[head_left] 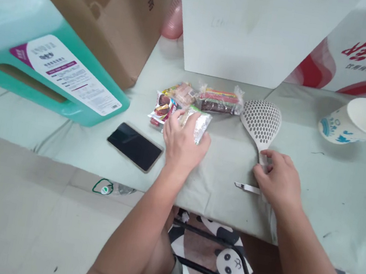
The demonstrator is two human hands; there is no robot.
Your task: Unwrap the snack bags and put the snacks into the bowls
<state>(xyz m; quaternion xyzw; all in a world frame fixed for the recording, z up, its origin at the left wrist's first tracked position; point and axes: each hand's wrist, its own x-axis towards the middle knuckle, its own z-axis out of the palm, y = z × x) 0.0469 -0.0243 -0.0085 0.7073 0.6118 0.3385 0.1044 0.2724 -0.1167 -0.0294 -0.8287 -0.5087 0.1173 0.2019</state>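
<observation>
A: Where is the left hand (183,145)?

B: Over the cloth-covered counter (222,175), its fingers (192,122) curved and parted at a silver-and-clear snack packet (203,125); whether they grip it cannot be told.

A: And the right hand (280,180)?

B: Its thumb and forefinger are closed about the handle of a perforated skimmer (262,121), whose bowl lies on the counter beyond the hand. A scalpel (247,188) lies just beside that hand, blade pointing left.

A: What else is shown?

B: A smartphone (134,147) left of the left hand; a transparent-wrapped snack bundle (220,100) behind the packet; a paper cup (348,121) at right.
</observation>
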